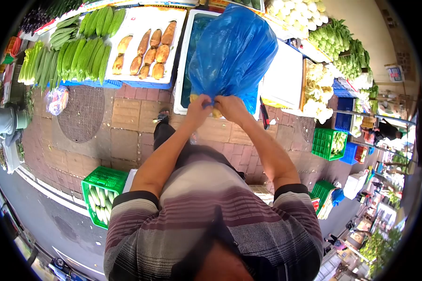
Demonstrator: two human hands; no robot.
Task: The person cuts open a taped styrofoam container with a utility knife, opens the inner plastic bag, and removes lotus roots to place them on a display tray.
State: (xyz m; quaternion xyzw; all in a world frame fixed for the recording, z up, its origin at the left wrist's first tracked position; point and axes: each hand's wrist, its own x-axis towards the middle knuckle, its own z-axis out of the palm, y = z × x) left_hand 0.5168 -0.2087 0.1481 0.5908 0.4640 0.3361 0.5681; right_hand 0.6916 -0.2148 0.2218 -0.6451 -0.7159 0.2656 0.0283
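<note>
A large blue plastic bag (237, 49), bulging and gathered at its near end, rests over a white foam box (179, 89). My left hand (199, 108) is closed on the gathered end of the bag. Close beside it, my right hand (230, 108) pinches the same bunched plastic. The fingertips of both hands nearly meet at the neck. Something yellowish shows just under my hands, too covered to name. What fills the bag cannot be made out through the plastic.
Lotus roots (150, 55) lie on a white tray to the left, beyond them green ridged gourds (82, 58). A white board (283, 79) and cauliflower (316, 89) are at right. Green crates (329, 143) stand on the paving, one with pale long vegetables (101, 201) behind me.
</note>
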